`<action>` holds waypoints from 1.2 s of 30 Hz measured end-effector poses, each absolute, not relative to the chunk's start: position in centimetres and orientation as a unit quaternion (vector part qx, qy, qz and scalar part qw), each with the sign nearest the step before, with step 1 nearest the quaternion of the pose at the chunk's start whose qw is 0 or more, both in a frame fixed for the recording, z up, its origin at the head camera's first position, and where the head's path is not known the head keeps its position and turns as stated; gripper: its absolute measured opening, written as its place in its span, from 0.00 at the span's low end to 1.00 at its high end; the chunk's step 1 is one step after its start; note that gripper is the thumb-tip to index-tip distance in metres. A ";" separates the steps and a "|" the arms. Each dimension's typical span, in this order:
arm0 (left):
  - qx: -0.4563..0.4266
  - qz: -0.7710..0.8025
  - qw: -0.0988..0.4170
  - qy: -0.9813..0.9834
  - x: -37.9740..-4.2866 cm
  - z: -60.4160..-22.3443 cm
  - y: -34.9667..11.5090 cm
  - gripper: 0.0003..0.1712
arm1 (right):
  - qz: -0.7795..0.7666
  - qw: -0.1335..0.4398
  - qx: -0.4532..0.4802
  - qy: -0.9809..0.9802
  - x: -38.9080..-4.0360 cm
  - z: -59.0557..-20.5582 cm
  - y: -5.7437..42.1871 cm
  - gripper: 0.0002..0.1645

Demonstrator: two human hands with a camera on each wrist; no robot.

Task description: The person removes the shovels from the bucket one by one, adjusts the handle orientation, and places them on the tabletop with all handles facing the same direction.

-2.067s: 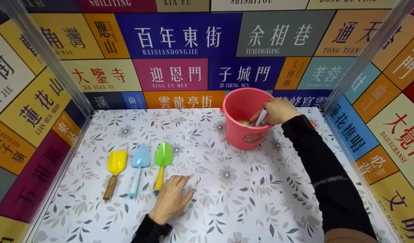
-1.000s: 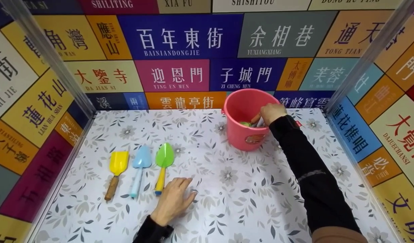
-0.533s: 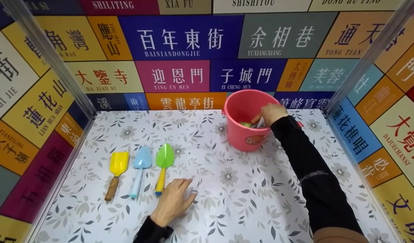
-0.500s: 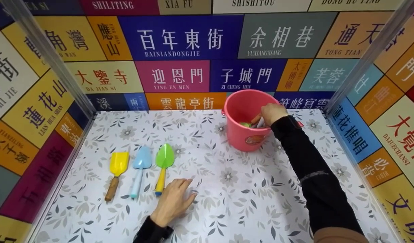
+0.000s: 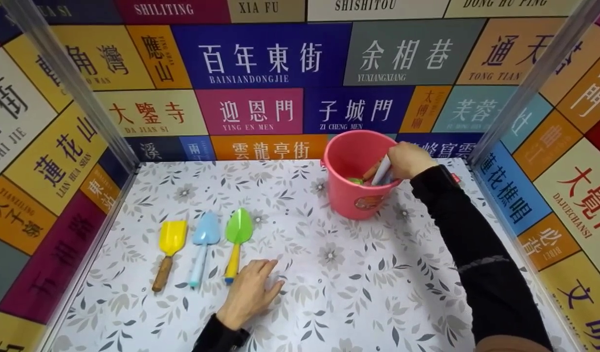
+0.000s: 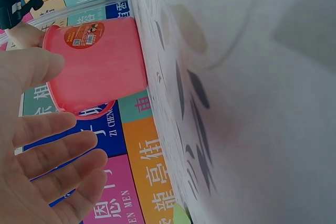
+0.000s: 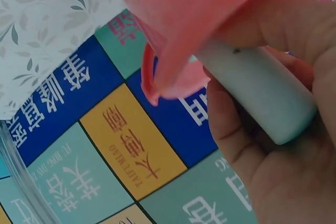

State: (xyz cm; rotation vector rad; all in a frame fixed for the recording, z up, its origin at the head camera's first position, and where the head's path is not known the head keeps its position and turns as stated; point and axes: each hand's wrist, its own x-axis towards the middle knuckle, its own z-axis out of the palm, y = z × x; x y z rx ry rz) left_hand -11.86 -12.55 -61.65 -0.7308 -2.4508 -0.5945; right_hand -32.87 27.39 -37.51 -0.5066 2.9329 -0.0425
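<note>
A: What does the right hand (image 5: pixel 411 159) have?
B: A pale handle (image 7: pixel 257 95). The fingers and thumb are curled around it at the bucket's mouth.
A: Which way does it point?
B: Its long axis slants. The butt end points up and back into the palm, and the other end runs down and leftward from the grip into the pink bucket (image 5: pixel 351 198).
A: What else is in there?
B: Just left of the grip, an orange handle (image 5: pixel 372 170) leans much the same way. Beyond it, lower down, is a green piece (image 5: pixel 355 181). I can't count everything inside; the wall and hand hide the rest.
A: And the left hand (image 5: pixel 251 293)?
B: Released, fingers loosely extended, well to the left of the right hand's grip and nearer the person.
A: How many tools on the table (image 5: pixel 300 215)?
B: Three, all left of that grip, blades pointing away from the person: a green trowel (image 5: pixel 239 227) nearest, then a light blue trowel (image 5: pixel 205 230), then a yellow shovel (image 5: pixel 172 235) farthest.
A: Does the left hand touch any?
B: It's just beside the green trowel's handle end; I can't tell about contact. And there's one bucket, upright.
</note>
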 end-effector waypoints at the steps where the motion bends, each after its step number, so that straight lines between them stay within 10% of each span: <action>1: -0.272 -0.219 0.256 -0.901 -12.1 -62.1 -12.7 0.23 | -0.014 0.074 -0.175 0.982 -32.7 -37.3 27.6 0.07; 36: -0.257 -0.181 0.263 -0.912 -10.4 -58.3 -12.4 0.25 | -0.041 -0.060 -0.228 0.971 -27.1 -30.5 30.6 0.18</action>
